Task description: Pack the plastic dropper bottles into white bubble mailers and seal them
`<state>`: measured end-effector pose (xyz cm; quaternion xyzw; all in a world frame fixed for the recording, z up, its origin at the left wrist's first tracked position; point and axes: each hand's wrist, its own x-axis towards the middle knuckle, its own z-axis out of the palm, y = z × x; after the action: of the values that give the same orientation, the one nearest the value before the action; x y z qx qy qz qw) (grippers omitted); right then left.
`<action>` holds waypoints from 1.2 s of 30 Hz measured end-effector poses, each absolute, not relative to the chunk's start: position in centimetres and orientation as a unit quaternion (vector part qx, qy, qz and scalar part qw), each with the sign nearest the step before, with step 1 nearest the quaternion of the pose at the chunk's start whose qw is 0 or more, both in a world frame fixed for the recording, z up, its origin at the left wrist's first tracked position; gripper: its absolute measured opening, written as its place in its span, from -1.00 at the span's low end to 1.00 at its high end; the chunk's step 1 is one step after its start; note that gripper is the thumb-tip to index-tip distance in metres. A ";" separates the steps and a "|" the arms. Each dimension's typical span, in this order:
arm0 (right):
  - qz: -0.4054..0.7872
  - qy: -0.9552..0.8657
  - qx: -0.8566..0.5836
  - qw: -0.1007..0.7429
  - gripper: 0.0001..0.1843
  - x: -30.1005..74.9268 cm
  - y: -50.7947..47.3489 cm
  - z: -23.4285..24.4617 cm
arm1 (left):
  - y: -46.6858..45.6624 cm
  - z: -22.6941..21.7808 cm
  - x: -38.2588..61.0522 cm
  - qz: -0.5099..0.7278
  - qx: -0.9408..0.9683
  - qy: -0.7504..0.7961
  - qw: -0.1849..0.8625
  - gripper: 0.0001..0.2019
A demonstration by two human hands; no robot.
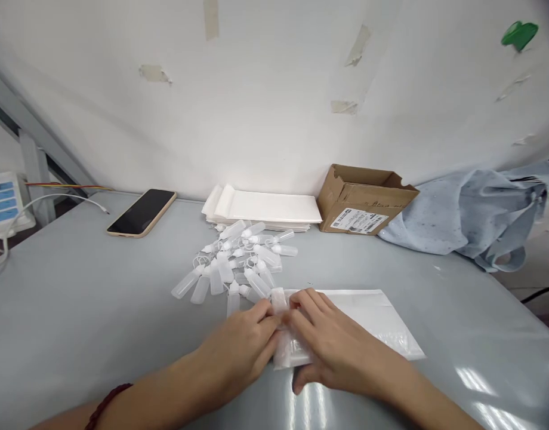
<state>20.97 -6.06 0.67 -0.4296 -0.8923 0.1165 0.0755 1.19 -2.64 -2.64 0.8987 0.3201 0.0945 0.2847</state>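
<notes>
A white padded envelope (368, 310) lies flat on the grey table, its bubble-lined left end between my hands. My left hand (245, 343) is closed, its thumb and fingers pinching that end. Across the envelope lies my right hand (332, 340), fingers bent and gripping near the same end, its thumb at the near edge. Where the fingertips meet, they hide the details of the fold or mouth. Just beyond my left hand is a loose pile of small translucent plastic dropper bottles (223, 269) with white caps and attached loops.
Behind the bottles, a stack of white padded envelopes (274, 206) rests against the wall. Right of it stand an open cardboard box (368, 200) and a light blue cloth bag (453, 209). A phone (142, 212) and a white cable (55, 197) are at the left.
</notes>
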 end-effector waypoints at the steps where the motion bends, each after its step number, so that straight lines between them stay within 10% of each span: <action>1: 0.076 -0.896 -0.432 0.066 -0.51 20.7 -6.2 0.4 | -2.6 -2.5 1.2 0.085 0.903 0.319 0.275 -0.75; 4: -0.035 -0.918 -0.388 0.072 -0.92 20.3 -6.4 -0.3 | -2.4 -2.0 1.2 0.069 0.916 0.306 0.251 -0.74; 17: -0.153 -0.903 -0.339 0.216 -0.65 20.8 -7.4 2.7 | -1.8 -2.4 2.2 0.376 0.917 0.133 -0.025 -0.78; 24: -0.071 -0.877 -0.419 0.223 -0.88 22.1 -6.1 2.7 | -1.6 -2.1 3.3 0.370 0.907 0.185 0.078 -0.77; 36: -0.178 -0.767 -0.555 0.270 -0.84 26.7 -1.7 0.6 | 1.1 0.5 9.8 0.138 0.653 0.383 0.638 -0.73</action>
<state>26.70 -1.69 0.56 -0.5546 -0.7668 -0.1782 0.2696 9.81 1.07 0.50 0.6532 0.3832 0.1385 0.6382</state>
